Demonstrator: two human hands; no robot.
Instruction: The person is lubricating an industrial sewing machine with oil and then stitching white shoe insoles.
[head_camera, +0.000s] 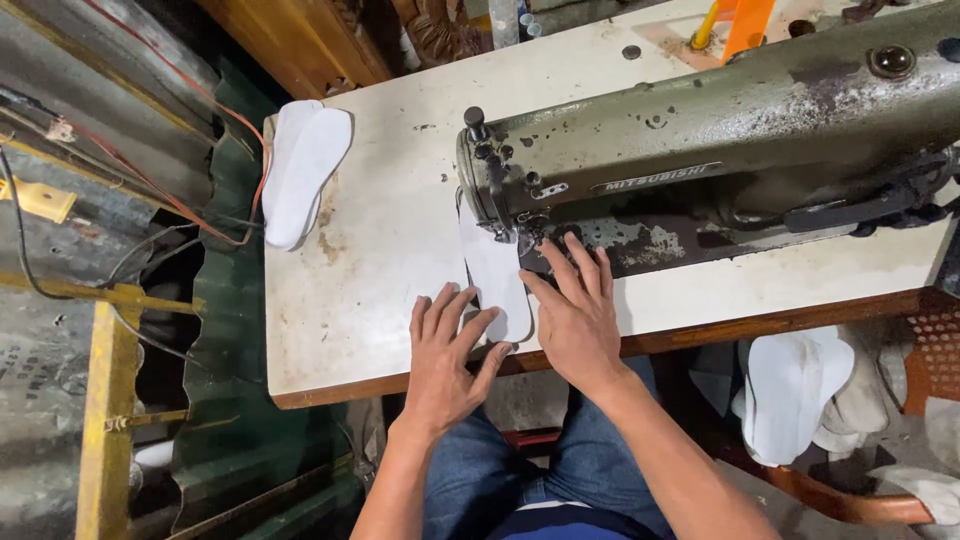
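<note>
Flat on the sewing table (380, 250), near its front edge, lies a white insole-shaped piece (497, 278), its far end tucked under the needle head of the old grey-green industrial sewing machine (700, 140). Both hands rest on it with fingers spread and palms down, gripping nothing: the left hand (447, 352) presses the near left part of the piece, and the right hand (572, 315) lies just beside it along the right edge, fingertips close to the presser foot. To sew this well, I judge the hands should keep the piece flat and steer it evenly, left hand turning the curve while the right guides the edge, with fingertips kept clear of the needle, which is hidden under the machine head. Farther off, at the table's far left corner, a small stack of similar white insoles (300, 170) overhangs the edge. Beyond the right front corner, below table level, more white insole pieces (790, 390) lie in a loose pile. Orange and yellow plastic items (735, 22) stand at the table's far edge behind the machine. The person's jeans (480, 470) show beneath the front edge.
</note>
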